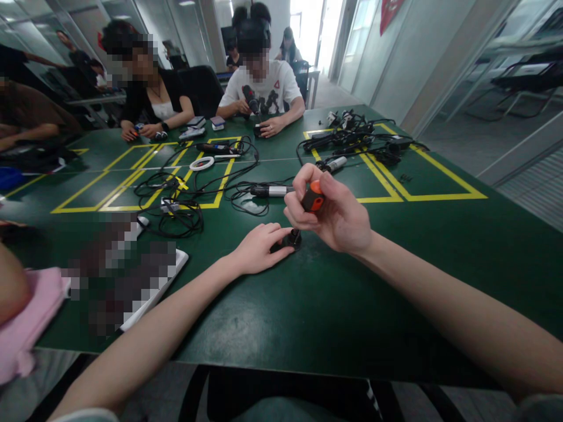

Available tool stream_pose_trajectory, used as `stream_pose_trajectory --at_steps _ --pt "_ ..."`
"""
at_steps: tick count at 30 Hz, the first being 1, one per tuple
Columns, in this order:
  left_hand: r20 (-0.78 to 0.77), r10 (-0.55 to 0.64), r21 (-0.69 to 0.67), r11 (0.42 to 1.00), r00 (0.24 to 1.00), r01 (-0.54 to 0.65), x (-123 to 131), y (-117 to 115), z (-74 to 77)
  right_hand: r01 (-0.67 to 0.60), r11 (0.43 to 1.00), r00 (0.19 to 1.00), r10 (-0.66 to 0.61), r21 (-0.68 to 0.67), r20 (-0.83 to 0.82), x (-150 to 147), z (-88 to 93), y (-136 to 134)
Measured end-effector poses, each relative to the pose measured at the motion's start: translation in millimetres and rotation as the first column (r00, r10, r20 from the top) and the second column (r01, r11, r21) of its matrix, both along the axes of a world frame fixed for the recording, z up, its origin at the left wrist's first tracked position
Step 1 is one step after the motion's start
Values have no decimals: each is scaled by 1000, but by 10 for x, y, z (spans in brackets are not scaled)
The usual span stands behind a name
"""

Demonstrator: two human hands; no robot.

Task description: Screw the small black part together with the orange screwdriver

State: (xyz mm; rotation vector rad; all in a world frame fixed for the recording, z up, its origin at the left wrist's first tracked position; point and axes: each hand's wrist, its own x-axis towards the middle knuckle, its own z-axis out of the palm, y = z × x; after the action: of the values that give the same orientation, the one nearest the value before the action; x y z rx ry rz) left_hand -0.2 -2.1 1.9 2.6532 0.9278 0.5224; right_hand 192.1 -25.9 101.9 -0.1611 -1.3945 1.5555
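In the head view, my right hand is wrapped round the orange-and-black handle of a screwdriver. Its shaft points down to a small black round part on the green table. My left hand lies low on the tabletop, thumb and fingers on either side of that part, pinching it. Whether the screwdriver's tip sits in a screw is too small to make out. Just beyond both hands lies a silver-and-black cylindrical tool with a cable.
The green table carries yellow tape rectangles. Tangled black cables lie left of centre, and a cable pile at the back right. A white tape roll and a white-edged slab lie left. A person opposite holds a power drill.
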Motion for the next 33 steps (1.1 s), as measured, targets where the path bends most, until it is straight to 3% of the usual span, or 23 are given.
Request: stream_pose_trajectory --at_steps 4,10,17,21,24,29,33 --pt "-5 13 7 1000 1000 -13 0 2 1 32 999 998 -33 41 47 11 34 9" --pt "-15 13 -7 1000 1000 -13 6 -17 42 85 996 993 -83 -15 84 37 71 63" --pt "-23 0 -12 1000 1000 0 6 -6 30 18 1000 998 -19 13 58 18 32 1" --pt "-34 2 -4 1000 999 -2 5 -1 27 79 994 996 -82 77 34 12 49 5" --pt "-45 0 3 1000 999 1 9 1 31 96 994 993 -99 49 65 13 71 29" --pt "-36 -3 -5 1000 999 3 5 -1 30 68 998 992 -67 -7 106 -13 68 6" --pt "-7 -17 -22 1000 1000 17 -8 -9 33 -1 998 997 -4 69 72 -33 24 -66"
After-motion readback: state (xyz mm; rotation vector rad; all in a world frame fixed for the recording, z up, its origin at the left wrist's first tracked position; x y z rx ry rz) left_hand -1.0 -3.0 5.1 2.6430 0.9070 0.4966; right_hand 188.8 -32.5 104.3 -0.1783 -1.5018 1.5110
